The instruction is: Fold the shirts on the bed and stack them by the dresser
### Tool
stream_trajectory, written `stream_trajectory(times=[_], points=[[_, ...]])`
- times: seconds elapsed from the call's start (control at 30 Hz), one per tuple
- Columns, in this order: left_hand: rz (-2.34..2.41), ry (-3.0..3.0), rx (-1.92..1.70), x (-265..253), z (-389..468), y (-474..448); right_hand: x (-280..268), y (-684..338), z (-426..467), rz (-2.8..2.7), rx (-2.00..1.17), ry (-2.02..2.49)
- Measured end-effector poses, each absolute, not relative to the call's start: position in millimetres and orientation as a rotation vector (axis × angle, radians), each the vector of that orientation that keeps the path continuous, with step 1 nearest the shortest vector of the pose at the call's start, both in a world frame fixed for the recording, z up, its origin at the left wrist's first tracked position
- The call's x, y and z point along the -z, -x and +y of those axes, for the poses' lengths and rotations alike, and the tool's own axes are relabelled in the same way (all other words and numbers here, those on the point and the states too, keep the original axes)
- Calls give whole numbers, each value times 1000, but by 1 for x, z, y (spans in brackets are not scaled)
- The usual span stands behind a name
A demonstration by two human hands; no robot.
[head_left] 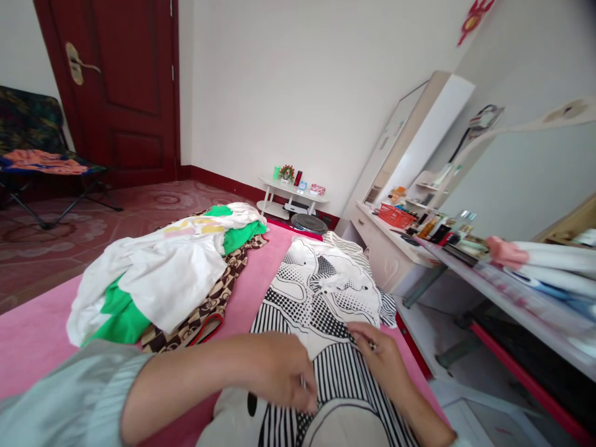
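A black-and-white dress [342,369], printed with stripes, dots and curved outlines, lies lengthwise on a pink bed cover [272,257]. My left hand [284,372] reaches across from the left in a light green sleeve. Its fingers are curled closed over the middle of the dress, with a bit of cloth showing between them. On the right edge of the dress, my right hand [379,354] pinches the fabric between thumb and fingers. The near end of the dress runs out of view at the bottom.
Left of the dress lie a white and green garment [172,273] and a brown checked garment [228,292]. A dressing table [382,239] and a cluttered shelf [503,285] stand close on the right. Farther off are a small white table [293,189], a folding chair [46,161] and a door [116,93].
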State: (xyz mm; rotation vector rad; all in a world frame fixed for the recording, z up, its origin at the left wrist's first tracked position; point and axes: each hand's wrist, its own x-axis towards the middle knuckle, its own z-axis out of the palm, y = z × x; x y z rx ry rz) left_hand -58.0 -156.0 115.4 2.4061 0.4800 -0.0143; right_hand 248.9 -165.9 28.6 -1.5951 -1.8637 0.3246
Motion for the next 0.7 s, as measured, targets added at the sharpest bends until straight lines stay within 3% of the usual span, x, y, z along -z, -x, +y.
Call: stream_trajectory(times=[0.1,0.17,0.33,0.43,0.6,0.7], points=[[945,-2427,-398,-81,-108,28,-30,-299,-138,-1625,2,1849],[1152,-2457,-486,-51,-82,14,-30,-324,-123,-1493,171,2078],[1300,-2566,-474,3,-53,4,-23,-344,-99,-1289,75,2622],[1291,-2589,-523,12,-52,5,-12,-337,-89,-1276,102,2702],[1311,-2591,-559,16,-51,4,-1,-322,-84,-1403,418,2598],[1300,-2571,-576,16,-51,3,-6,-322,-88,-1347,316,2543]])
